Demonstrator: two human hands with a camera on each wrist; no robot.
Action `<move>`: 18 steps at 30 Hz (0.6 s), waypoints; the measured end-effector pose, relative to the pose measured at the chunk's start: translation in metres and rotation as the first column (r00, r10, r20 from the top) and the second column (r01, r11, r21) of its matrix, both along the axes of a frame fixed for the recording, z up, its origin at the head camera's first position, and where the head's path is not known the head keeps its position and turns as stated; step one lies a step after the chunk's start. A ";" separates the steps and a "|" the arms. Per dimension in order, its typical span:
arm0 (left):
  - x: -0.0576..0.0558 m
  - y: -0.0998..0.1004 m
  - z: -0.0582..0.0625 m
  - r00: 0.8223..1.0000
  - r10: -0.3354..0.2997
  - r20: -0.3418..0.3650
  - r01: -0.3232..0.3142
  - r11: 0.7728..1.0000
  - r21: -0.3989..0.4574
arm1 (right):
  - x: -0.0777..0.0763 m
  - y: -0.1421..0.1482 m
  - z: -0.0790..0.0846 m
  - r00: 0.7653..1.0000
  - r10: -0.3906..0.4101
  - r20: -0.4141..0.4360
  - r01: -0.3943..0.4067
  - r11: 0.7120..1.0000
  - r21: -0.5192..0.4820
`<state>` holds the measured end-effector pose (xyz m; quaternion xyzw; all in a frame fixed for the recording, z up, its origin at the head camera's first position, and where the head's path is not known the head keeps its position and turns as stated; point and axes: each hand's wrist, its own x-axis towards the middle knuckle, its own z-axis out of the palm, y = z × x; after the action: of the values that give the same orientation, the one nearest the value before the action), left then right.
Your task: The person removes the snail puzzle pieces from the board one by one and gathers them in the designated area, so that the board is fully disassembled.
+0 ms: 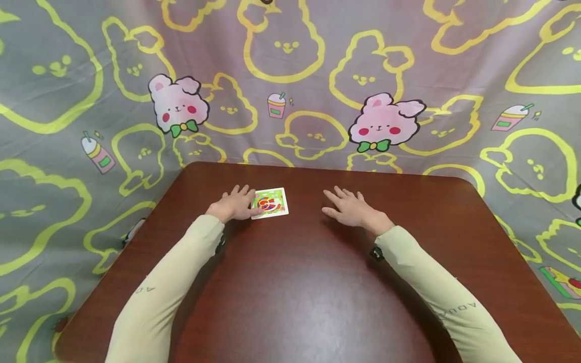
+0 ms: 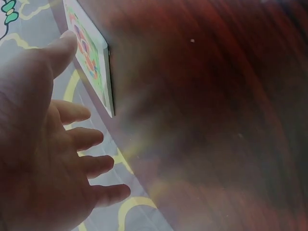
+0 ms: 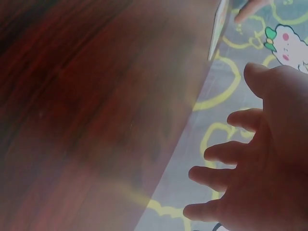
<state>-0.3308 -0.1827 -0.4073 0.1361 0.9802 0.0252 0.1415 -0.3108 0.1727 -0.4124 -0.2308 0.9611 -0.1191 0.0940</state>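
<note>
A thin, flat square board [image 1: 275, 195] with a white border and a bright green, red and blue picture lies toward the back of the table, left of the middle. My left hand [image 1: 236, 203] is at its left side, fingers spread, the thumb overlapping the board's near-left part. In the left wrist view, the thumb [image 2: 63, 50] appears in front of the board [image 2: 91, 57]; whether they touch I cannot tell. To the right of the board, apart from it, my right hand [image 1: 350, 207] hovers palm down with spread fingers and holds nothing. The right wrist view catches the board [image 3: 219, 29] edge-on.
The brown wooden table [image 1: 281, 282] has rounded corners and a glossy patch of light near the front. Behind it and along both sides hangs a grey curtain [image 1: 317, 60] with yellow outlined animals and pink bunny heads. A dark and white object [image 1: 133, 232] shows beyond the left edge.
</note>
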 end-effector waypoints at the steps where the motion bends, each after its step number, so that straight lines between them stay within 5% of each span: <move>1: 0.000 0.000 -0.001 1.000 0.000 0.002 0.000 1.000 0.000 | 0.001 -0.002 0.000 1.000 0.006 -0.003 -0.006 1.000 0.005; 18: -0.001 -0.002 -0.004 0.998 0.000 0.069 -0.004 0.998 0.058 | 0.005 -0.030 -0.010 0.998 0.061 -0.011 -0.060 0.996 0.063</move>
<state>-0.3317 -0.1847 -0.4115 0.1383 0.9737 0.0582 0.1712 -0.3059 0.1426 -0.4225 -0.2577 0.9575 -0.0846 0.0986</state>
